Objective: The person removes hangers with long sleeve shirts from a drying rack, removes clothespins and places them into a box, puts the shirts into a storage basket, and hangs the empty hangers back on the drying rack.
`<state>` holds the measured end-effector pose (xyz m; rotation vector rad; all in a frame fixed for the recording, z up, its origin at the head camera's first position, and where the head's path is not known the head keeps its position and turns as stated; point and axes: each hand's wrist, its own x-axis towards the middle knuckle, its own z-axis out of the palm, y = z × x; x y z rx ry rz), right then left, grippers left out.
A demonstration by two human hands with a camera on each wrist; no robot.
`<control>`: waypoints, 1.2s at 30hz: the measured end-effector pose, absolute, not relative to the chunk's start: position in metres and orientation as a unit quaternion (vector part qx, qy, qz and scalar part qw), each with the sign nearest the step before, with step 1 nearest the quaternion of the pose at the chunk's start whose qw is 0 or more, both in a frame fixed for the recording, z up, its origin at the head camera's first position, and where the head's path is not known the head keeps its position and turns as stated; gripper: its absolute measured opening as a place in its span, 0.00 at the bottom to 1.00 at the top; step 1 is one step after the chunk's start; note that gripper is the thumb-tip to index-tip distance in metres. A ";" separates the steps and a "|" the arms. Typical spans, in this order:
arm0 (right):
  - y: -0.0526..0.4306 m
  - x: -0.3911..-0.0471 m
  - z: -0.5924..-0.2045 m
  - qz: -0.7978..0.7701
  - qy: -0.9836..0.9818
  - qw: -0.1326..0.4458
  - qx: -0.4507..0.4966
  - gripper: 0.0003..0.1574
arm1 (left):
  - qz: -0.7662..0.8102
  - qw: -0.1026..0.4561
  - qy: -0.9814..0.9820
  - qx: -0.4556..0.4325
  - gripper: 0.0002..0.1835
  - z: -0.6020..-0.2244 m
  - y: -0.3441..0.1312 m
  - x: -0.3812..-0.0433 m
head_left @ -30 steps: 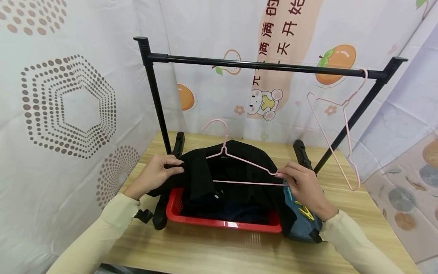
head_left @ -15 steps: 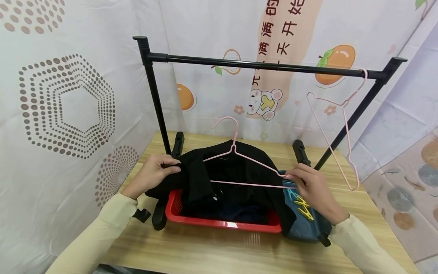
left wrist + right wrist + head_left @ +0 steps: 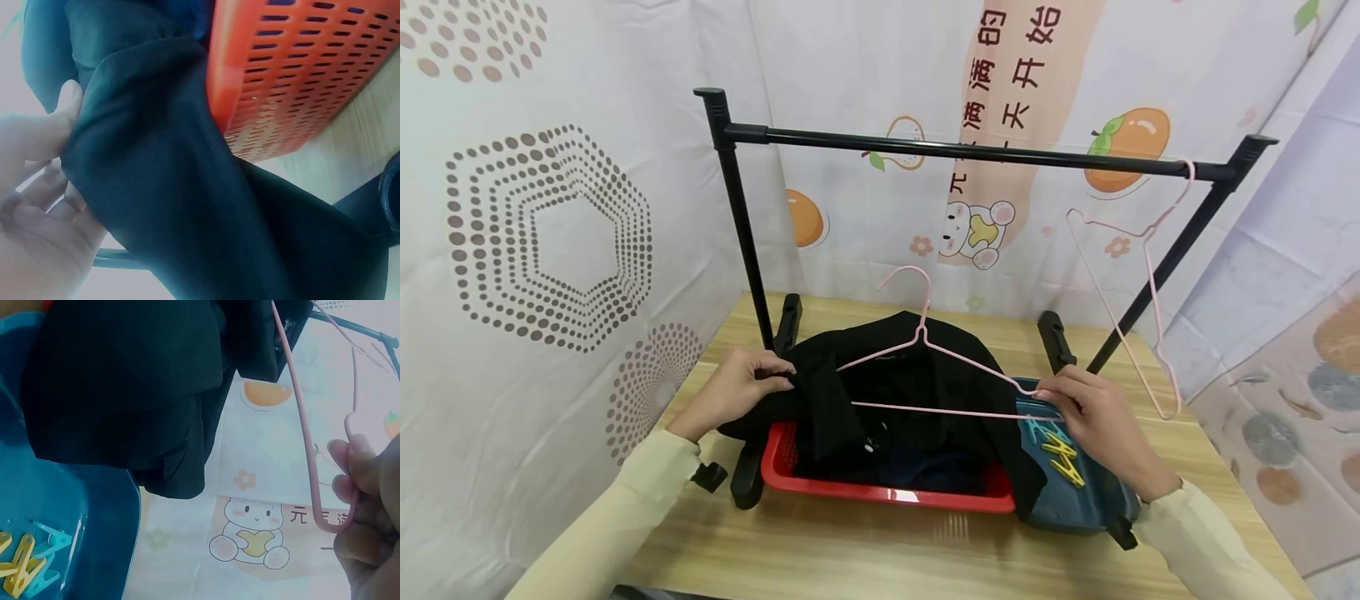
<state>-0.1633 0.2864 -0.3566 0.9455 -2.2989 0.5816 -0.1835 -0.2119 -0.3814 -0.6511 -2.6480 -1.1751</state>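
Note:
The black jacket (image 3: pixel 827 400) lies across the red basket (image 3: pixel 887 493), its front open and one sleeve hanging over the right end. At its left side my left hand (image 3: pixel 730 392) pinches the cloth between thumb and fingers. In the left wrist view, the jacket (image 3: pixel 169 162) drapes down past the basket's slotted wall. My right hand (image 3: pixel 1097 417) holds a pink hanger (image 3: pixel 923 327) by its right corner, hook up. The hanger's left end is hidden behind the jacket's left front. Seen from the right wrist, fingertips and thumb close on the hanger (image 3: pixel 303 419) at its bend.
A black rack (image 3: pixel 970 152) stands over the basket, with another pink hanger (image 3: pixel 1152 283) on its right end. Beside the basket, a blue tub (image 3: pixel 1078 515) holds yellow and light-blue clothespins (image 3: pixel 1063 468). Dark clothes fill the basket. Printed curtains close off the back and left.
My right hand has moved right and a little down, taking the hanger with it toward the right. My left hand keeps its pinch on the jacket in nearly the same place.

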 end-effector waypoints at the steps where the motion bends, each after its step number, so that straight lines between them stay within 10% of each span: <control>1: 0.287 -0.163 -0.356 0.217 -0.861 0.291 0.355 0.14 | -0.387 0.084 -0.891 -0.221 0.09 -0.382 -0.212 -0.184; 36: 0.321 -0.153 -0.351 0.195 -0.897 0.296 0.264 0.14 | -0.334 0.016 -0.919 -0.208 0.10 -0.400 -0.216 -0.186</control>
